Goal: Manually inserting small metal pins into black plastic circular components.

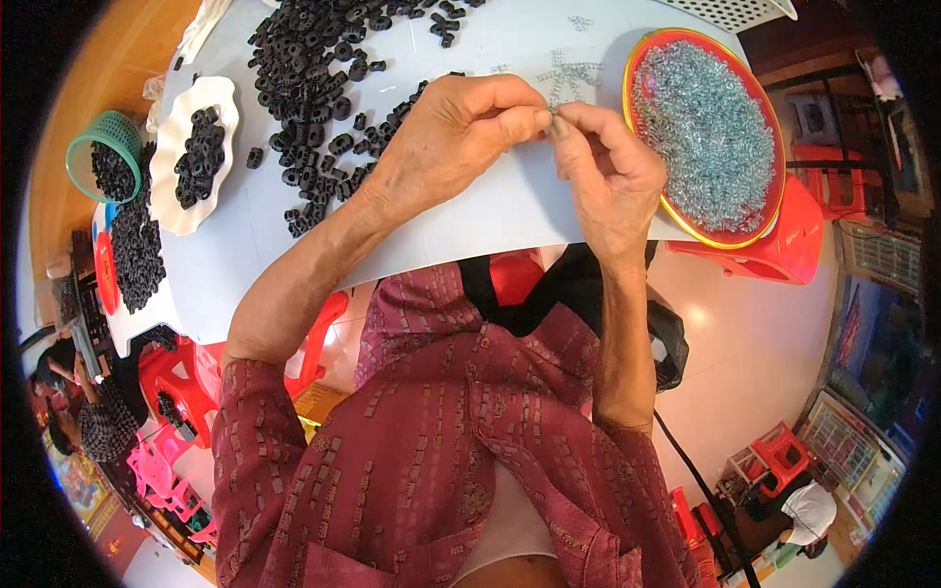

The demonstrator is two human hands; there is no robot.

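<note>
My left hand [446, 137] and my right hand [613, 181] meet above the table, thumb and forefinger of each pinched tip to tip. Whatever lies between those fingertips is too small and too covered to make out. Just beyond them, small metal coil springs [570, 73] lie loose on the table. A heap of small black plastic parts [299, 98], which look like cord locks, spreads beside and behind my left hand. To the right of my right hand, a red basin with a yellow rim [629, 90] is full of more springs [704, 137].
The pale table [240, 255] has its near edge below my forearms. At left are a white scalloped dish [224, 108] and a green basket [82, 155], both containing black parts. A white perforated basket [730, 12] sits far right. Red stools [799, 230] stand around.
</note>
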